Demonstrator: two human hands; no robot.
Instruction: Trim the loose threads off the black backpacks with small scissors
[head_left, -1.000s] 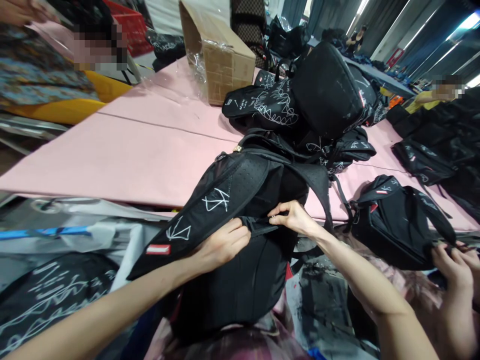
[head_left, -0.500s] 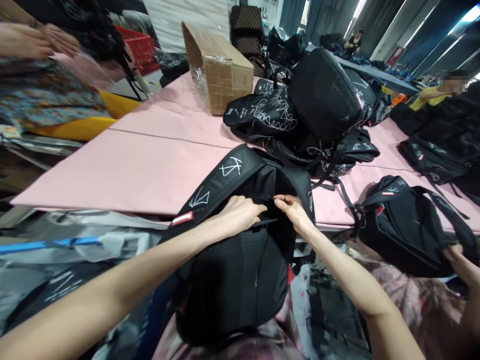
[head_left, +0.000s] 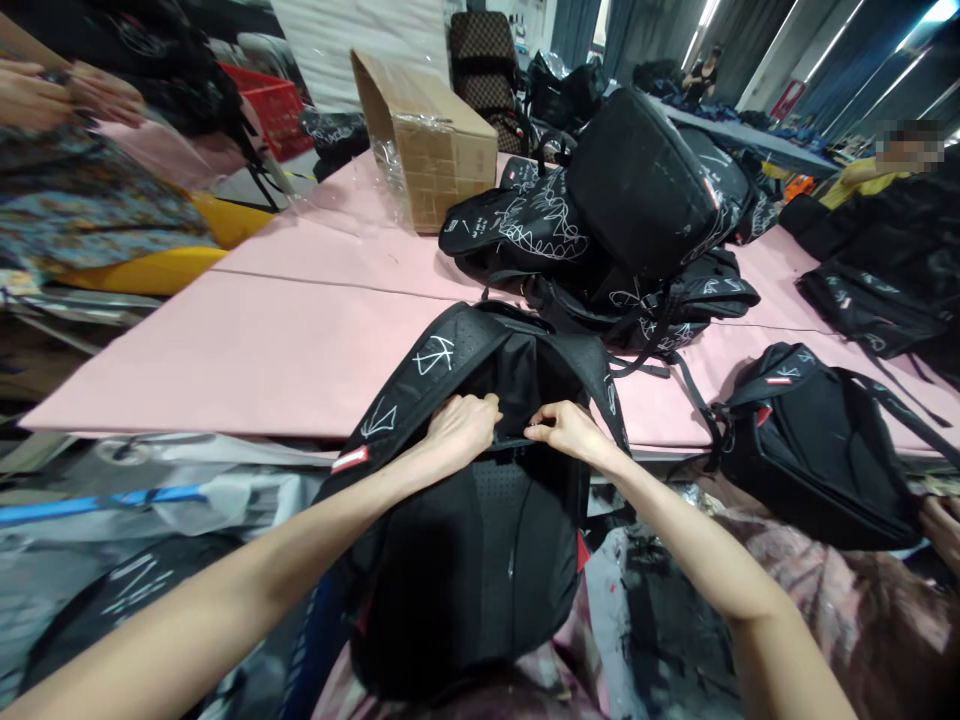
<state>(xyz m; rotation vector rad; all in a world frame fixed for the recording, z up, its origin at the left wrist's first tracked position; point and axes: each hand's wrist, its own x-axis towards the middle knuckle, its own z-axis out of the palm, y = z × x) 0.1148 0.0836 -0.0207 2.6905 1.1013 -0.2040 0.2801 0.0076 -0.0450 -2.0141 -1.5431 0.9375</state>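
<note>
A black backpack [head_left: 480, 570] stands upright in front of me, its padded back panel and shoulder straps facing me. White line drawings and a small red-and-white label mark the left strap [head_left: 431, 360]. My left hand [head_left: 461, 432] is closed at the upper edge of the back panel, gripping the black fabric there. Just to its right, my right hand [head_left: 570, 430] pinches with thumb and forefinger at the same edge. Whatever lies between those right fingertips is too small to make out. Dark folded fabric shows behind both hands, between the straps.
Beyond the backpack is a pink-covered table [head_left: 300, 340] with a pile of black backpacks [head_left: 637, 190] and an open cardboard box [head_left: 442, 160]. At right, a co-worker's hand [head_left: 941, 525] touches another black backpack [head_left: 817, 460]. Another person's hands [head_left: 67, 95] are at upper left.
Both hands have lowered slightly toward the panel's upper edge and shifted left in view. The dark flap beneath my fingers now lies closer to the panel. The co-worker's hand at right has moved outward.
</note>
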